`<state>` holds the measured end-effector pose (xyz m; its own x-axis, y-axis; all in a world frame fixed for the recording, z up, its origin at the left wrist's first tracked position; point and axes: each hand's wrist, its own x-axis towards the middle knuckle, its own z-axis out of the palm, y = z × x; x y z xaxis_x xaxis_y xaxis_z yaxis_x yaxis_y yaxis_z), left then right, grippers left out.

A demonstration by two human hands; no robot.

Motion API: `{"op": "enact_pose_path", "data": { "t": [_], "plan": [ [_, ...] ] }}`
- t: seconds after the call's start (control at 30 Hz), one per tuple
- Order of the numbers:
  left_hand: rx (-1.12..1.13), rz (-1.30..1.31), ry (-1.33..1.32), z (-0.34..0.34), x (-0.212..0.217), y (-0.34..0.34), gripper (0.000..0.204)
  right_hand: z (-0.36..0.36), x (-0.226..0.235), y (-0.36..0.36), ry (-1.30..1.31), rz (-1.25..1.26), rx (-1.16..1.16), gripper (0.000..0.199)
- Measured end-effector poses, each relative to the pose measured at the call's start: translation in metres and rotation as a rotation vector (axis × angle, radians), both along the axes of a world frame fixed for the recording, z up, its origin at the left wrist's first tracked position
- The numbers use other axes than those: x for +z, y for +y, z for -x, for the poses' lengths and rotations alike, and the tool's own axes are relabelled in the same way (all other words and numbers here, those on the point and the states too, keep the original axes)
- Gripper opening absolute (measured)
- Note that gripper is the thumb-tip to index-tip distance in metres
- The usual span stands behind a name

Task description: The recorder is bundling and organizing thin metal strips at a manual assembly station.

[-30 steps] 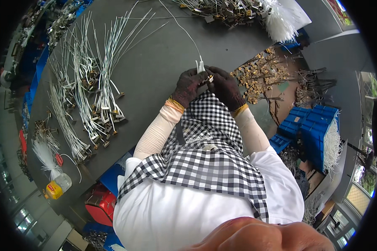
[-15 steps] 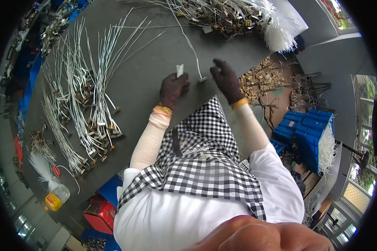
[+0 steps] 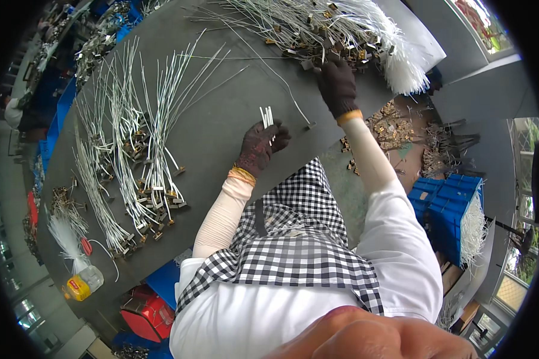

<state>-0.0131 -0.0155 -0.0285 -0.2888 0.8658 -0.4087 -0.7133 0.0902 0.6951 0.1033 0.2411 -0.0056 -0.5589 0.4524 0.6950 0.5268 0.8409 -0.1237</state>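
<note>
My left hand [image 3: 261, 147], in a dark glove, is closed around several short white tubes [image 3: 267, 117] that poke out above and below its fingers. My right hand [image 3: 338, 87], gloved the same way, reaches to the near edge of a pile of white wires with metal-ended connectors [image 3: 356, 51]. Its fingertips are pressed together among the connectors, and what they grip cannot be made out. Between the hands, a single white wire [image 3: 279, 79] lies on the grey table [image 3: 221, 90], its small connector [image 3: 309, 125] at the near end, touched by neither hand.
On the left of the table lie bundles of white wires [image 3: 132, 161] with connectors at their near ends. A plastic bottle [image 3: 84, 282] with a yellow label stands at the near left edge. Blue crates [image 3: 443, 209] stand at right, near brass-coloured parts [image 3: 392, 128]. A red box [image 3: 147, 314] sits below.
My right hand has moved away and to the right, from beside the single wire to the connector pile. My left hand stays closed on the white tubes, which now show spread apart.
</note>
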Motion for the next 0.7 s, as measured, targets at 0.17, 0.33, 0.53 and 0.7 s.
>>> {"op": "enact_pose_path", "data": {
  "t": [0.17,0.33,0.53,0.7],
  "plan": [
    [-0.047,-0.027,-0.068,-0.015,0.014,0.042,0.030,-0.061,0.009,-0.069,0.769,1.467,0.185,0.033],
    [-0.021,-0.060,-0.122,-0.050,-0.005,0.101,0.026,-0.090,0.022,-0.091,0.784,1.266,0.020,0.038],
    [-0.135,-0.270,0.800,-0.059,-0.102,0.144,0.034,-0.109,0.022,-0.130,-0.084,0.887,0.164,0.034],
    [-0.008,0.034,-0.245,-0.095,-0.042,0.145,0.024,-0.186,-0.012,-0.201,-0.084,1.032,-0.032,0.032]
  ]
}}
